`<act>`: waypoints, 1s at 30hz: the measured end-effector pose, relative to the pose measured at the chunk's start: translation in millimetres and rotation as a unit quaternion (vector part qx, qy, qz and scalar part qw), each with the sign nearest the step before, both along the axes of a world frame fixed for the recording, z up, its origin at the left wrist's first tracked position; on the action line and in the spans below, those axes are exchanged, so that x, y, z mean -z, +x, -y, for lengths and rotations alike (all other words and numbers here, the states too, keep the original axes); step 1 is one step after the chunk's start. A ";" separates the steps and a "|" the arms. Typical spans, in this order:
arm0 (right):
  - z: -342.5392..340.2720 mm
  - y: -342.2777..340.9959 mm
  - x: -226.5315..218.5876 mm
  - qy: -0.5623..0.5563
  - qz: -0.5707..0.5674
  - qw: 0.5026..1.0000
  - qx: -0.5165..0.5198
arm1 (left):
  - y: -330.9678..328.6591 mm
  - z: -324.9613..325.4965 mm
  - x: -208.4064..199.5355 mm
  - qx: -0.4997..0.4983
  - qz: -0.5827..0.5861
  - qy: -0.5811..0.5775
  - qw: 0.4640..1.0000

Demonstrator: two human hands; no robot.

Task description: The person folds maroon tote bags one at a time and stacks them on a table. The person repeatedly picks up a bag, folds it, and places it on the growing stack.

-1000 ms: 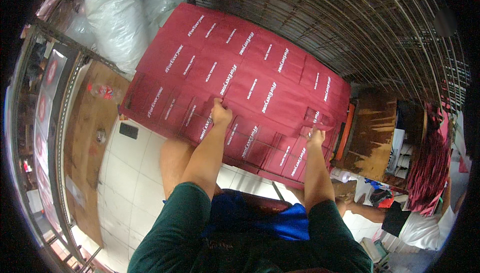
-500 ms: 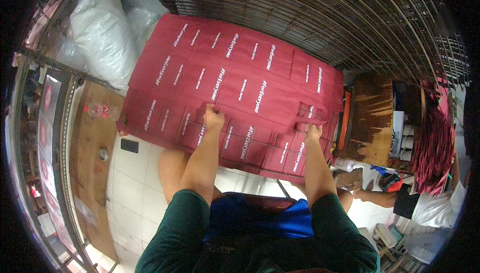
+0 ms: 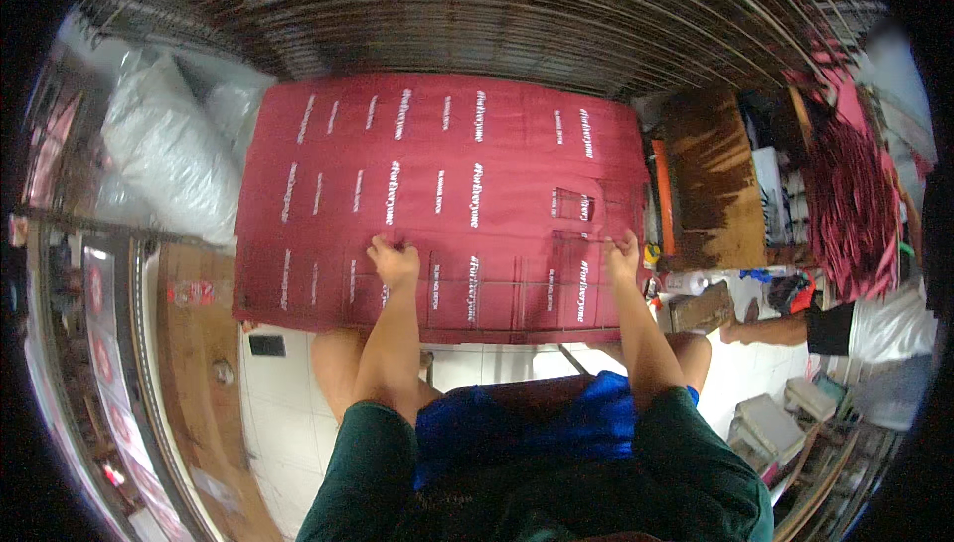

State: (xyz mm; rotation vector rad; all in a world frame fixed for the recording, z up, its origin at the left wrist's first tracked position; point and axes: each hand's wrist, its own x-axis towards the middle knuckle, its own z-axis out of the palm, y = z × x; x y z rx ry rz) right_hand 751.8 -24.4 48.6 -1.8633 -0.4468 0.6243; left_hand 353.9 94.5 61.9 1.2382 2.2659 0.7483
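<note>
Maroon fabric (image 3: 338, 214) with white printing lies in flat, overlapping sheets on a low work surface in front of me. My left hand (image 3: 397, 264) is closed in a pinch on the fabric, left of the middle of its near half. Towards the right edge, my right hand (image 3: 623, 259) pinches a fabric edge between thumb and fingers. Just beyond and left of that hand, a small rectangular outline (image 3: 575, 205) shows with a different patch of print inside it. Fine grid-like lines show in the near part of the fabric.
Dark wire racks (image 3: 447, 15) rise behind the surface. At left are a white plastic sack (image 3: 169, 145) and a wooden board (image 3: 194, 363). A worn wooden cabinet (image 3: 708, 174) and bundled maroon strips (image 3: 845, 204) stand at right, near another person's arm (image 3: 770, 331). A phone-like dark object (image 3: 266, 345) lies on the floor.
The view has turned, so the fabric now lies straighter before me. Both hands stay on the fabric; the raised flap by the right hand now looks flatter.
</note>
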 end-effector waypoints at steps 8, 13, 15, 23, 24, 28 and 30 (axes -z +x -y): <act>84.4 56.8 -237.4 0.122 0.247 0.961 -0.032 | 10.4 0.7 -26.0 0.094 0.031 0.025 0.995; 134.2 114.8 -381.1 0.184 0.610 0.758 0.139 | 16.6 12.1 -60.8 0.275 0.230 0.106 0.927; 149.3 145.6 -429.2 0.182 0.657 0.697 0.223 | 17.8 20.7 -90.6 0.299 0.247 0.084 0.918; 184.9 272.8 -478.0 -0.131 0.625 0.735 0.228 | -14.2 110.3 -164.8 0.372 0.297 0.040 0.879; 178.3 272.2 -480.7 -0.145 0.624 0.738 0.210 | -23.2 123.0 -166.4 0.382 0.283 0.043 0.879; 163.7 287.8 -490.4 -0.249 0.641 0.699 0.197 | -29.2 172.4 -208.4 0.369 0.274 -0.019 0.888; 155.3 291.4 -505.8 -0.275 0.643 0.688 0.193 | -26.8 191.5 -241.1 0.355 0.257 -0.046 0.898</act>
